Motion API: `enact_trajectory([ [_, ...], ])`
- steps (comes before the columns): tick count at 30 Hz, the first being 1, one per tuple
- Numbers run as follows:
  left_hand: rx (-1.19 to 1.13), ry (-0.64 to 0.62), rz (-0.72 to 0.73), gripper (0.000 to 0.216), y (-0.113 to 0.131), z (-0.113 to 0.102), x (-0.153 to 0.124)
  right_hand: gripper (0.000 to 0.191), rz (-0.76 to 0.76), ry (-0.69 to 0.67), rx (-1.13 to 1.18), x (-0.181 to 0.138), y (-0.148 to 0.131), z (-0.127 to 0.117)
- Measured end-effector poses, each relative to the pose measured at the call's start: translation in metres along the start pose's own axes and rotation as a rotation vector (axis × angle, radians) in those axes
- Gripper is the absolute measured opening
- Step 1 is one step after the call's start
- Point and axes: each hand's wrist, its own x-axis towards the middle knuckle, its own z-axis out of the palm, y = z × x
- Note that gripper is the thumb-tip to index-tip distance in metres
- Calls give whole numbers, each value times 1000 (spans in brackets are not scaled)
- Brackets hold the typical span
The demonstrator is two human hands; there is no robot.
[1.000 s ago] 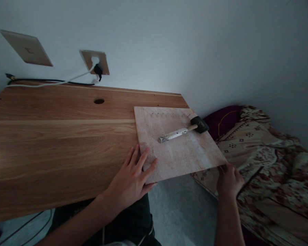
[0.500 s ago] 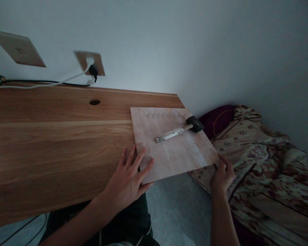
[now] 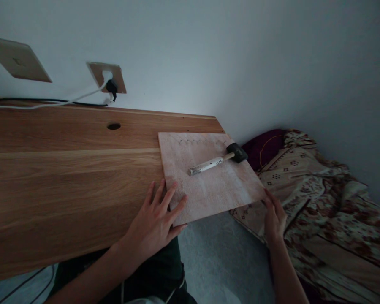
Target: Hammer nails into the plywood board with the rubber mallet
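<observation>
A pale, mottled flat board [image 3: 205, 194] lies on the right end of the wooden desk, with its front right part jutting past the edge. On top of it rests a mallet [image 3: 205, 165] with a black head and a worn white handle, head toward the right. My left hand [image 3: 156, 219] is open, fingers spread over the board's front left corner and the desk beside it. At the front right corner, my right hand [image 3: 275, 217] touches the board's edge with stretched fingers; its thumb is hard to make out. A scribbled pencil line [image 3: 202, 141] runs near the board's far edge.
The wooden desk [image 3: 66, 181] has a round hole [image 3: 114, 126] near the wall. White and black cables run to a wall socket [image 3: 118, 78]; another wall plate [image 3: 19, 61] is farther left. Right of the desk lies patterned bedding [image 3: 304, 177] with a purple pillow [image 3: 266, 145].
My right hand has shifted its hold at the board's corner, its fingers now along the right edge and the palm farther out. The view has drifted slightly; board, mallet and left hand keep their places.
</observation>
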Motion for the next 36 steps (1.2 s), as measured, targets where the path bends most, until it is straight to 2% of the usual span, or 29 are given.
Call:
enact_trajectory([
  [5,-4,-10,9,62,-1,0,0,75,83,-166,20,-1,3,-15],
  [9,1,-9,1,62,-1,1,0,88,129,-158,71,-3,-2,-12],
  [21,38,-15,7,60,-4,-4,-7,82,84,-104,66,-11,-5,-6],
  [27,22,6,-10,57,-7,-5,-12,78,38,-162,73,-14,0,-5],
  [36,61,-5,-30,57,-17,-12,-32,77,-1,-171,27,-27,-6,3],
])
